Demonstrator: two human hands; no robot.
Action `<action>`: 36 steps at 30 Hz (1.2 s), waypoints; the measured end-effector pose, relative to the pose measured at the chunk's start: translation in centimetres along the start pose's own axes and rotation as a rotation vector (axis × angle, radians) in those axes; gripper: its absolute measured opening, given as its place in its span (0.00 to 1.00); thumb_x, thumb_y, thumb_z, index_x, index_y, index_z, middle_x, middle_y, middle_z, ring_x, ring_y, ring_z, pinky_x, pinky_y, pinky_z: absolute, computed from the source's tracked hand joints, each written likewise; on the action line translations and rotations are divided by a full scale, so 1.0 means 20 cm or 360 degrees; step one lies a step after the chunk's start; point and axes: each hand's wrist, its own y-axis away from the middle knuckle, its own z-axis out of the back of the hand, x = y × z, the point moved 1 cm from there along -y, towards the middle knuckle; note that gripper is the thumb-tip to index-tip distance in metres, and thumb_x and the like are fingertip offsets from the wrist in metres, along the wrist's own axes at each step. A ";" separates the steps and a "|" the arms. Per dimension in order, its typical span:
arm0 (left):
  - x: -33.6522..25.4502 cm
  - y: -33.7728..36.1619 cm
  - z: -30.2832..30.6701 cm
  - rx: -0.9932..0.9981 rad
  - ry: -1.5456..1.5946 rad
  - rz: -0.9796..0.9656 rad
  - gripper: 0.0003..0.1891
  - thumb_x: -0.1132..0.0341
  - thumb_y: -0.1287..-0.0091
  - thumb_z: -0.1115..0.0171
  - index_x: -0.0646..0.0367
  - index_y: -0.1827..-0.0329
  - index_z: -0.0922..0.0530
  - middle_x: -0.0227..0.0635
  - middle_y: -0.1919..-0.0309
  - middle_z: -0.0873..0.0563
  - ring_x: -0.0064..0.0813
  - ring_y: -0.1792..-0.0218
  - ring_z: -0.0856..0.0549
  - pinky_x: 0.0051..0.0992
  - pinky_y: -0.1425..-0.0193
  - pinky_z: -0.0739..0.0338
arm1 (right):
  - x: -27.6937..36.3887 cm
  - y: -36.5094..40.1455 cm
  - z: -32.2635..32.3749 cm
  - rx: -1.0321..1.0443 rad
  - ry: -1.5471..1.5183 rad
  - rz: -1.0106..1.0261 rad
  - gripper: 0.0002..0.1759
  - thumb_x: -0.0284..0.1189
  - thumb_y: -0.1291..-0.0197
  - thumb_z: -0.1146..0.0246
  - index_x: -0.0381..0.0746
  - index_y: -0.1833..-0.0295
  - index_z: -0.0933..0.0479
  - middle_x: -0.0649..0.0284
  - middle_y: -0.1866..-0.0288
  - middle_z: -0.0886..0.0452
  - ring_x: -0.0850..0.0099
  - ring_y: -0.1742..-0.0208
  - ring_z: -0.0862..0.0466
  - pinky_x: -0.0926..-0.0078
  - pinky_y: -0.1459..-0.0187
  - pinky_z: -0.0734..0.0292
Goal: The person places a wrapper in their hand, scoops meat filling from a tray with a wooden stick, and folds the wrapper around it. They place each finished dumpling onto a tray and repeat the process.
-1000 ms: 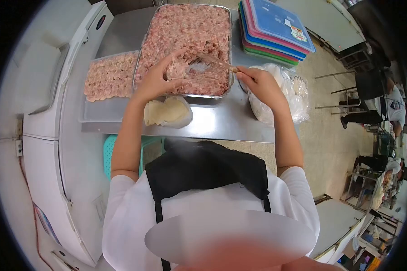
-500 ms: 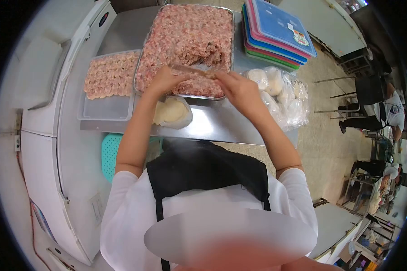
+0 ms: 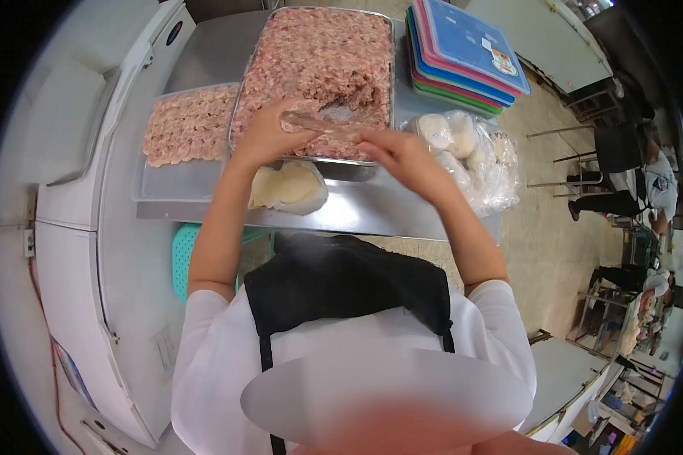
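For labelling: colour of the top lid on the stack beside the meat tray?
Blue; the top lid shows best in head view.

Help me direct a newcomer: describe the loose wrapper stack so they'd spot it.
Start at the steel table holding the tray of minced meat. At the near edge, close to the left hand, lies a pale wrapper stack. Unlike the bagged stacks to its right, it sits alone.

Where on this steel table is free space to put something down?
Free: the table strip between the wrapper stack and the plastic bag; the table corner behind the dumpling tray, left of the meat tray; also that dumpling tray's bare near end. Crowded: the right side, with bag and coloured lids.
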 end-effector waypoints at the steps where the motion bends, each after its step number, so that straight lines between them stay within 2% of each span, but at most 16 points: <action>1: 0.01 0.00 -0.01 -0.0024 -0.0058 -0.0020 0.36 0.54 0.49 0.25 0.63 0.39 0.25 0.52 0.46 0.18 0.44 0.43 0.19 0.34 0.38 0.28 | -0.01 -0.01 -0.03 0.0019 -0.0009 0.0027 0.15 0.36 0.36 0.39 0.40 0.48 0.19 0.50 0.60 0.17 0.55 0.59 0.16 0.64 0.57 0.23; 2: 0.04 0.00 -0.02 -0.0020 -0.0061 -0.0023 0.36 0.54 0.49 0.25 0.64 0.39 0.25 0.52 0.46 0.18 0.44 0.43 0.19 0.34 0.38 0.28 | -0.05 -0.02 -0.06 0.0042 -0.0016 0.0062 0.16 0.37 0.36 0.39 0.40 0.48 0.19 0.50 0.59 0.16 0.55 0.59 0.16 0.63 0.57 0.23; 3: 0.09 -0.01 -0.03 -0.0023 -0.0066 -0.0024 0.36 0.54 0.49 0.25 0.64 0.40 0.25 0.53 0.45 0.19 0.44 0.42 0.19 0.34 0.38 0.28 | -0.16 -0.03 -0.03 0.0050 0.0018 0.0093 0.16 0.38 0.34 0.40 0.40 0.47 0.19 0.54 0.65 0.16 0.61 0.65 0.16 0.67 0.60 0.24; 6: 0.09 0.02 -0.01 -0.0091 -0.0023 -0.0084 0.32 0.56 0.49 0.25 0.63 0.43 0.23 0.51 0.48 0.17 0.42 0.44 0.18 0.33 0.39 0.27 | -0.21 -0.01 0.10 0.0346 -0.0328 -0.0502 0.19 0.37 0.33 0.39 0.34 0.46 0.20 0.66 0.71 0.21 0.79 0.72 0.26 0.80 0.68 0.29; 7: 0.06 0.03 -0.01 -0.0131 0.0009 -0.0118 0.30 0.57 0.49 0.25 0.62 0.44 0.22 0.49 0.49 0.16 0.41 0.46 0.18 0.32 0.40 0.27 | -0.18 0.01 0.06 0.0266 -0.0403 -0.0531 0.21 0.40 0.31 0.41 0.34 0.45 0.20 0.72 0.74 0.29 0.84 0.73 0.33 0.84 0.70 0.33; 11: -0.05 0.00 0.01 0.0124 0.0210 -0.0052 0.24 0.62 0.49 0.25 0.65 0.52 0.21 0.43 0.57 0.15 0.35 0.53 0.17 0.31 0.45 0.25 | -0.08 0.03 -0.07 0.0286 -0.0542 -0.0543 0.18 0.39 0.32 0.41 0.37 0.45 0.21 0.62 0.68 0.20 0.73 0.68 0.24 0.74 0.62 0.27; 14: -0.01 -0.03 0.00 0.0268 0.0353 -0.0223 0.21 0.61 0.48 0.26 0.63 0.55 0.20 0.40 0.60 0.15 0.34 0.56 0.17 0.30 0.47 0.25 | -0.01 0.02 -0.14 0.0070 -0.0269 -0.0207 0.17 0.38 0.33 0.40 0.39 0.46 0.21 0.56 0.61 0.16 0.62 0.62 0.18 0.71 0.58 0.25; 15: 0.03 -0.04 0.01 0.0345 0.0290 -0.0285 0.20 0.61 0.48 0.26 0.62 0.56 0.20 0.40 0.59 0.15 0.34 0.55 0.17 0.30 0.47 0.25 | -0.01 0.02 -0.14 0.0087 -0.0188 -0.0066 0.16 0.39 0.34 0.41 0.41 0.47 0.20 0.53 0.55 0.17 0.54 0.56 0.17 0.68 0.56 0.23; 18: 0.01 -0.02 0.01 0.0400 0.0116 -0.0262 0.20 0.60 0.48 0.27 0.61 0.55 0.20 0.40 0.58 0.15 0.35 0.54 0.17 0.31 0.44 0.27 | -0.18 0.00 -0.11 0.0107 0.0187 0.0085 0.16 0.40 0.34 0.41 0.44 0.47 0.20 0.53 0.56 0.16 0.52 0.56 0.17 0.64 0.56 0.22; 19: 0.00 -0.01 0.02 0.0385 0.0061 -0.0218 0.20 0.60 0.48 0.28 0.61 0.55 0.20 0.40 0.58 0.15 0.36 0.54 0.18 0.31 0.44 0.27 | -0.09 -0.01 -0.06 0.0084 0.0315 0.0014 0.16 0.39 0.35 0.40 0.43 0.48 0.20 0.53 0.57 0.17 0.52 0.57 0.17 0.63 0.56 0.22; 22: 0.09 0.01 0.01 0.0005 0.0055 -0.0121 0.23 0.58 0.48 0.27 0.61 0.52 0.20 0.42 0.54 0.16 0.38 0.50 0.19 0.32 0.41 0.29 | 0.12 -0.04 0.03 -0.0007 0.0573 -0.0052 0.14 0.37 0.35 0.40 0.43 0.49 0.19 0.54 0.59 0.16 0.52 0.58 0.18 0.61 0.57 0.23; 25: 0.10 0.01 0.15 0.0365 0.0138 -0.0163 0.26 0.56 0.47 0.27 0.61 0.48 0.21 0.44 0.50 0.17 0.37 0.45 0.20 0.31 0.40 0.29 | 0.16 -0.06 -0.13 -0.0084 0.0379 0.0155 0.14 0.38 0.36 0.40 0.46 0.50 0.18 0.57 0.60 0.16 0.54 0.60 0.17 0.60 0.60 0.22; 28: 0.25 0.04 0.18 0.0308 0.0144 -0.0032 0.34 0.53 0.50 0.24 0.64 0.43 0.23 0.47 0.53 0.16 0.39 0.47 0.19 0.33 0.39 0.29 | 0.19 -0.15 -0.08 -0.0050 0.0607 0.0196 0.14 0.38 0.37 0.40 0.43 0.52 0.18 0.56 0.60 0.16 0.53 0.60 0.17 0.61 0.60 0.22; 31: 0.27 0.17 0.29 -0.0010 0.0181 -0.0206 0.33 0.56 0.50 0.23 0.64 0.43 0.23 0.43 0.56 0.16 0.31 0.56 0.17 0.30 0.50 0.23 | 0.39 -0.18 -0.06 -0.0123 0.0404 0.0064 0.15 0.38 0.37 0.39 0.39 0.54 0.18 0.54 0.59 0.16 0.53 0.59 0.17 0.62 0.59 0.22; 34: 0.27 0.22 0.47 0.0376 0.0530 0.0329 0.33 0.58 0.49 0.23 0.65 0.42 0.24 0.38 0.55 0.17 0.23 0.65 0.17 0.24 0.64 0.22 | 0.50 -0.23 -0.24 -0.0087 0.0193 0.0128 0.15 0.37 0.35 0.40 0.36 0.53 0.19 0.53 0.59 0.16 0.54 0.59 0.17 0.64 0.58 0.23; 36: 0.34 0.26 0.53 0.0341 0.0551 0.0266 0.31 0.60 0.49 0.23 0.63 0.42 0.23 0.37 0.54 0.18 0.20 0.67 0.18 0.21 0.69 0.24 | 0.50 -0.26 -0.44 0.0045 0.0190 0.0136 0.15 0.34 0.34 0.40 0.34 0.51 0.20 0.51 0.58 0.17 0.56 0.58 0.17 0.67 0.56 0.24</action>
